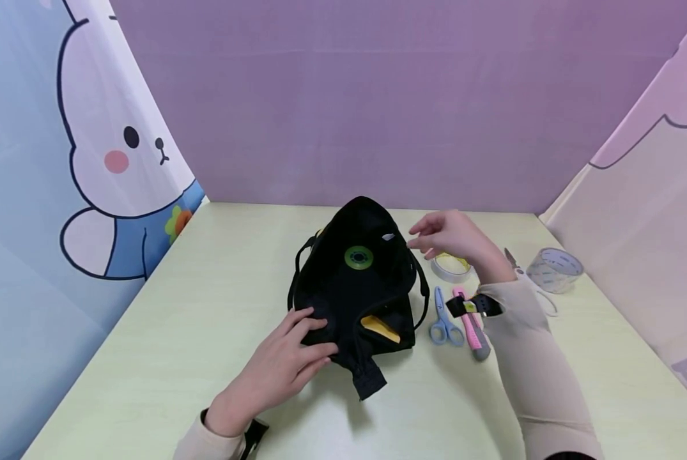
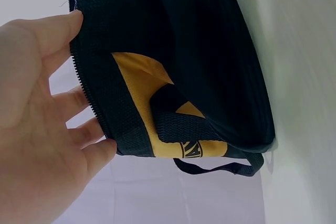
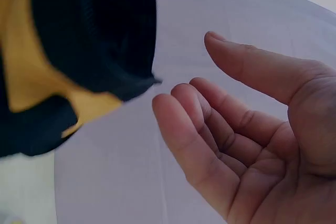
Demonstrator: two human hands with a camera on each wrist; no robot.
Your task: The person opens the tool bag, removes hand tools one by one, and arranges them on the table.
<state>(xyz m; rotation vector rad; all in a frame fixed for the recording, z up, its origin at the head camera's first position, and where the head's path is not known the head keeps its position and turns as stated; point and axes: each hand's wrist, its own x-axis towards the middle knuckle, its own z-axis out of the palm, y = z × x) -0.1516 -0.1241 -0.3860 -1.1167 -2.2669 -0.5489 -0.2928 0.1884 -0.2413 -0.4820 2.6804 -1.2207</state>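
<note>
A black and yellow zippered bag (image 1: 326,287) stands on the table with its mouth gaping. Inside it shows a green ring-shaped roll (image 1: 358,249), like a roll of tape. My left hand (image 1: 282,364) grips the bag's near left rim; in the left wrist view the thumb and fingers (image 2: 100,156) lie on either side of the zippered edge. Just off the bag's right rim hovers my right hand (image 1: 452,239), holding nothing. Its fingers are loosely bent and apart from the thumb in the right wrist view, with the bag's corner (image 3: 131,85) to their left.
Right of the bag lie blue scissors (image 1: 439,322) and a pink and grey utility knife (image 1: 472,329). Behind them is a pale tape roll (image 1: 451,268), partly under my right hand. A wide clear tape roll (image 1: 555,271) and white-handled scissors (image 1: 541,297) sit farther right.
</note>
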